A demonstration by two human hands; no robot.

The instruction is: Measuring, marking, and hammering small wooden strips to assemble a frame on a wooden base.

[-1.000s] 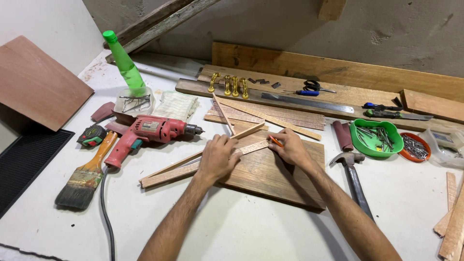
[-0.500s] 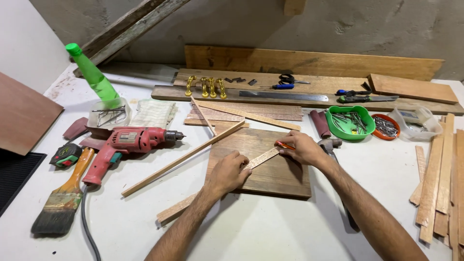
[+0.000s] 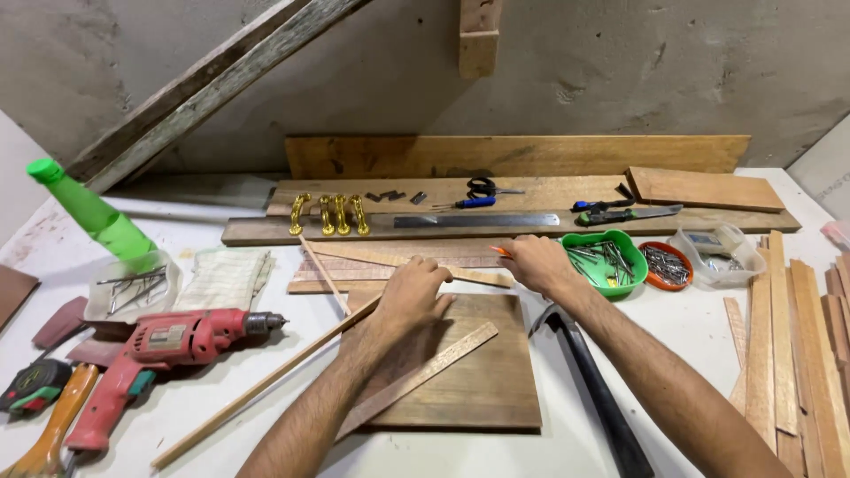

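My left hand (image 3: 414, 296) presses flat on a square wooden board (image 3: 478, 376) lying on the white table, beside a thin flat wooden slat (image 3: 443, 360) that crosses the board diagonally. My right hand (image 3: 534, 263) is closed around an orange pencil (image 3: 500, 251), whose tip pokes out to the left over a stack of wooden strips (image 3: 398, 259) behind the board. A long thin stick (image 3: 257, 388) runs diagonally from under my left hand toward the near left.
A red power drill (image 3: 164, 348), tape measure (image 3: 34, 385) and green bottle (image 3: 93, 215) lie left. A hammer (image 3: 589, 381) lies right of the board. Green bowl of nails (image 3: 606, 260), orange dish (image 3: 666, 264), clear tub (image 3: 717, 254), wood strips (image 3: 797, 336), gold handles (image 3: 329, 214), a steel ruler (image 3: 474, 219).
The view has shifted closer and to the right. My right hand with the pencil has moved up past the board's far edge; my left hand now lies over the board's far left corner.
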